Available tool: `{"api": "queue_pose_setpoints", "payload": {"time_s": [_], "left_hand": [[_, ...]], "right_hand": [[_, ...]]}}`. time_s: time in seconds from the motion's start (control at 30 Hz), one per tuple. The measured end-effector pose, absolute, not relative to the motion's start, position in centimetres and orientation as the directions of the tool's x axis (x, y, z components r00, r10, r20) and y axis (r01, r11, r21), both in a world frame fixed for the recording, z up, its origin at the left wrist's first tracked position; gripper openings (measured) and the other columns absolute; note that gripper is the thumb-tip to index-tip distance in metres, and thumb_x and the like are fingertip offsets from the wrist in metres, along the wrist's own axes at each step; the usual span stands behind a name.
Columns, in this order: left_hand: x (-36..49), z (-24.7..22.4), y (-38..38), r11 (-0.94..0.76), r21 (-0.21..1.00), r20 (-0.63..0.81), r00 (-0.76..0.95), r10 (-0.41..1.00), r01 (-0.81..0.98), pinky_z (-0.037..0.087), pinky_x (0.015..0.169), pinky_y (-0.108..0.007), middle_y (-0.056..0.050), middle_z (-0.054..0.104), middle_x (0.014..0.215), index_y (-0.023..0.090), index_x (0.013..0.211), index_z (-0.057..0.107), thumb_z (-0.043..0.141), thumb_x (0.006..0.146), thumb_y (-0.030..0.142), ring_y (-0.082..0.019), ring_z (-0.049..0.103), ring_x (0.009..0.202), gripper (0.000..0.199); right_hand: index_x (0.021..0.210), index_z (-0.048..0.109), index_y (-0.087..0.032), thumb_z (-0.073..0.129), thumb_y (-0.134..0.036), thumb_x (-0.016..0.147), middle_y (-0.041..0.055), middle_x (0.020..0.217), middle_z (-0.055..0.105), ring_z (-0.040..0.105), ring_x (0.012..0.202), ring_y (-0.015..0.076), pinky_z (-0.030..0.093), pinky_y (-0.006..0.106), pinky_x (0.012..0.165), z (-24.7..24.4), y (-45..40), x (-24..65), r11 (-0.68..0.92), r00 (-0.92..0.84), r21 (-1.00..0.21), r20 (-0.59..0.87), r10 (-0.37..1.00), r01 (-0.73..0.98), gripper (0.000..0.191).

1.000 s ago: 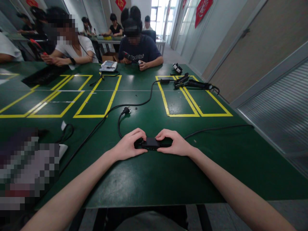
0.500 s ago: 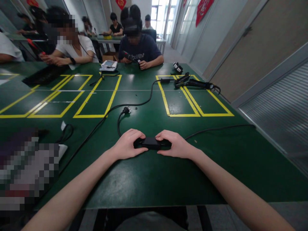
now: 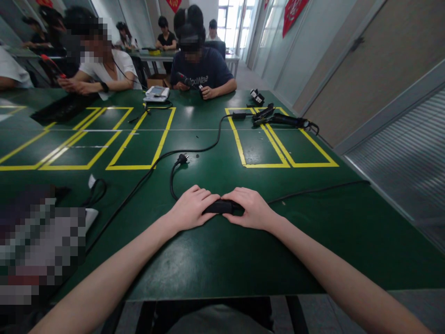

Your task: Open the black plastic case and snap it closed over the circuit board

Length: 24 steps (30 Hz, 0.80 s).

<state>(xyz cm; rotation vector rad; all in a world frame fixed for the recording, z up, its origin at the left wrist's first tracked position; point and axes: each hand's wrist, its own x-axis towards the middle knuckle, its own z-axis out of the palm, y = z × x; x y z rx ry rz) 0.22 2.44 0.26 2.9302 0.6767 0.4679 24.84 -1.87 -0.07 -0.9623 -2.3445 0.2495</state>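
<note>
Two-handed hold on a black box [image 3: 219,207], just below the middle of the frame, at or barely above the green table [image 3: 225,264]; cannot tell which. At its left end, a half-closed left hand [image 3: 194,208], thumb on the near side and fingers over the top. At its right end, a right hand [image 3: 252,208] in a looser pinch, with a gap inside the palm. Note the plug [image 3: 181,159] above and to the left, on a short cord [image 3: 171,181] leading to the left hand, and a long cord [image 3: 320,189] from beside the right hand toward the right of the frame.

To handle this well, as a judgement: grip the hard body rather than the cords, match the pressure from both sides, and hold the box level so as not to strain its ends. Leave slack in both cords.

On the box, no legible mark. At upper centre, on a dark blue T-shirt [image 3: 210,65], letters close to "ooWae", the start uncertain. At the top edge, a red sign [image 3: 174,5], cut off; at upper right, another red sign [image 3: 294,16], too slanted to read.
</note>
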Motion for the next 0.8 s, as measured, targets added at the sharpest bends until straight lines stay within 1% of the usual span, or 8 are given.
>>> {"api": "queue_pose_setpoints", "payload": {"time_s": [0.1, 0.2, 0.37, 0.43, 0.5, 0.57, 0.63, 0.8], "left_hand": [[0.22, 0.32, 2.50, -0.903, 0.155, 0.270, 0.862, 0.428, 0.400, 0.045, 0.083, -0.037, -0.011, 0.074, 0.101, 0.014, 0.126, 0.063, 0.050, 0.106, 0.040, -0.025, 0.069, 0.091, 0.035], [0.30, 0.32, 2.48, -0.904, 0.151, 0.271, 0.862, 0.427, 0.400, 0.045, 0.083, -0.037, -0.010, 0.074, 0.101, 0.015, 0.125, 0.063, 0.049, 0.107, 0.041, -0.024, 0.069, 0.090, 0.035], [0.35, 0.35, 2.46, -0.913, 0.139, 0.305, 0.860, 0.409, 0.385, 0.045, 0.081, -0.037, -0.010, 0.073, 0.096, 0.014, 0.117, 0.065, 0.045, 0.109, 0.046, -0.024, 0.068, 0.087, 0.039], [0.34, 0.37, 2.55, -0.918, 0.126, 0.314, 0.863, 0.396, 0.376, 0.045, 0.080, -0.037, -0.010, 0.073, 0.095, 0.014, 0.116, 0.065, 0.043, 0.109, 0.046, -0.024, 0.067, 0.086, 0.040], [0.34, 0.36, 2.67, -0.922, 0.114, 0.321, 0.865, 0.387, 0.370, 0.045, 0.080, -0.037, -0.010, 0.072, 0.095, 0.013, 0.116, 0.064, 0.041, 0.110, 0.046, -0.024, 0.067, 0.086, 0.041], [0.36, 0.35, 2.77, -0.923, 0.110, 0.328, 0.863, 0.383, 0.368, 0.045, 0.080, -0.037, -0.011, 0.072, 0.096, 0.013, 0.117, 0.064, 0.040, 0.110, 0.047, -0.024, 0.066, 0.087, 0.042], [0.41, 0.36, 2.78, -0.921, 0.118, 0.338, 0.858, 0.388, 0.370, 0.045, 0.080, -0.037, -0.010, 0.071, 0.095, 0.013, 0.114, 0.064, 0.039, 0.110, 0.050, -0.024, 0.065, 0.086, 0.045], [0.61, 0.42, 2.52, -0.907, 0.151, 0.351, 0.836, 0.421, 0.394, 0.044, 0.078, -0.036, -0.009, 0.069, 0.090, 0.016, 0.103, 0.064, 0.038, 0.109, 0.056, -0.023, 0.061, 0.084, 0.048]], "right_hand": [[0.115, 0.067, -0.020, 0.066, -0.029, 0.094, 0.0097, 0.099, 0.076, 0.069, 0.086, 0.0239, 0.055, 0.036, 0.076, 0.08, -1.89, 24.90, 0.731, -0.589, -0.368, 0.434, 0.682, 0.575, 0.022], [0.115, 0.067, -0.018, 0.062, -0.034, 0.100, 0.0105, 0.099, 0.076, 0.069, 0.087, 0.0235, 0.055, 0.036, 0.076, 0.11, -1.89, 25.04, 0.747, -0.607, -0.334, 0.439, 0.663, 0.575, 0.023], [0.114, 0.067, -0.015, 0.058, -0.036, 0.103, 0.0110, 0.094, 0.075, 0.070, 0.085, 0.0241, 0.055, 0.037, 0.075, 0.41, -1.90, 25.22, 0.760, -0.647, -0.270, 0.404, 0.647, 0.591, 0.025], [0.117, 0.066, -0.015, 0.059, -0.035, 0.103, 0.0112, 0.098, 0.076, 0.071, 0.088, 0.0241, 0.057, 0.037, 0.077, 0.42, -1.89, 25.20, 0.761, -0.640, -0.290, 0.414, 0.647, 0.581, 0.026], [0.123, 0.065, -0.016, 0.061, -0.035, 0.102, 0.0119, 0.108, 0.077, 0.073, 0.095, 0.0240, 0.059, 0.037, 0.082, 0.35, -1.90, 25.14, 0.772, -0.625, -0.311, 0.456, 0.633, 0.555, 0.028], [0.128, 0.064, -0.017, 0.061, -0.034, 0.103, 0.0120, 0.114, 0.077, 0.073, 0.099, 0.0236, 0.059, 0.037, 0.086, 0.28, -1.93, 25.07, 0.790, -0.617, -0.307, 0.500, 0.608, 0.530, 0.030], [0.128, 0.064, -0.017, 0.059, -0.033, 0.104, 0.0118, 0.112, 0.078, 0.074, 0.098, 0.0234, 0.060, 0.037, 0.086, 0.33, -1.98, 25.04, 0.797, -0.619, -0.290, 0.510, 0.597, 0.530, 0.029], [0.125, 0.066, -0.015, 0.056, -0.033, 0.105, 0.0123, 0.107, 0.079, 0.075, 0.091, 0.0241, 0.059, 0.037, 0.080, 0.61, -2.14, 25.07, 0.780, -0.633, -0.241, 0.471, 0.614, 0.577, 0.029]]}}
